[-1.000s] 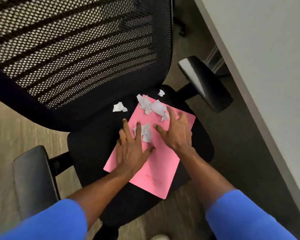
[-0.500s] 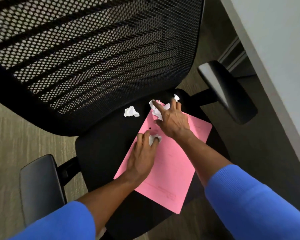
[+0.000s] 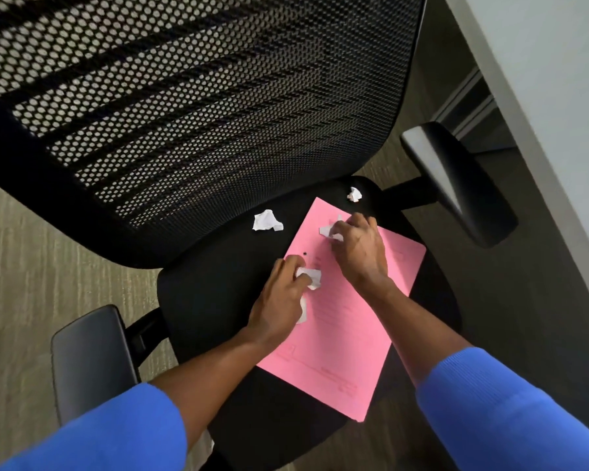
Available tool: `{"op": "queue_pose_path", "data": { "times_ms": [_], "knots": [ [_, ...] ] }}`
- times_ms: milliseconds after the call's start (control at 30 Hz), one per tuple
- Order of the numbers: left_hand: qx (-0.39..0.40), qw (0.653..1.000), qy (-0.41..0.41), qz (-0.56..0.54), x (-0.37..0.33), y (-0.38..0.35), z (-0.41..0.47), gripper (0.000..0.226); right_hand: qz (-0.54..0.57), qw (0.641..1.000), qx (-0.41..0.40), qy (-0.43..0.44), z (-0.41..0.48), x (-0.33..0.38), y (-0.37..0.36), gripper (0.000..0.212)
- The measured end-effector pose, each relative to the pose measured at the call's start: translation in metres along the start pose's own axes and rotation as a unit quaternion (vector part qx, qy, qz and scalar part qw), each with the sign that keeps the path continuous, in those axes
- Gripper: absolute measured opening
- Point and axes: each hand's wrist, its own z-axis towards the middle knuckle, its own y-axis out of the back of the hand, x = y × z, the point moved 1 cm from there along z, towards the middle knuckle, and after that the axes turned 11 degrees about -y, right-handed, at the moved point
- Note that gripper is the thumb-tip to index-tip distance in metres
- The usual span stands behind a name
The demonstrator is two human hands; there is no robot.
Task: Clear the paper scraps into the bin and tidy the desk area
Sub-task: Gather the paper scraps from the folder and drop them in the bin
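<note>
Clutching white scraps (image 3: 312, 277): both curled hands (image 3: 279, 300).

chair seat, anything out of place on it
Yes. A pink sheet lies askew on the black seat, with white paper scraps on and around it. One scrap sits on the seat near the backrest, another past the sheet's far corner. The left hand and right hand are each gathering scraps.
</note>
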Motion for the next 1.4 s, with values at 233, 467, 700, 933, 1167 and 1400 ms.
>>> {"op": "queue_pose_path", "data": {
  "times_ms": [233,467,700,933,1167,1400],
  "knots": [
    [-0.171,0.918,0.213,-0.288,0.019,0.041,0.020,0.033,0.127,0.986,-0.059,-0.093,0.022,-0.007,0.015,0.021],
    [-0.161,0.960,0.097,-0.207,0.039,0.057,0.047,0.066,0.062,0.994,-0.013,-0.084,0.054,-0.005,0.017,0.056],
    [-0.041,0.997,0.044,0.040,0.055,0.050,0.053,0.019,-0.017,0.997,0.040,-0.063,0.075,0.004,0.020,0.065],
    [-0.062,0.993,0.040,0.092,0.055,0.047,0.049,0.019,-0.029,0.998,0.017,-0.055,0.076,0.003,0.015,0.044],
    [-0.119,0.989,0.066,0.050,0.043,0.056,0.044,0.015,0.049,0.995,-0.081,-0.033,0.045,0.005,0.027,0.022],
    [-0.150,0.986,0.077,0.012,0.027,0.067,0.030,0.018,0.149,0.989,-0.001,-0.025,-0.020,0.014,0.014,0.019]
  ]
}}
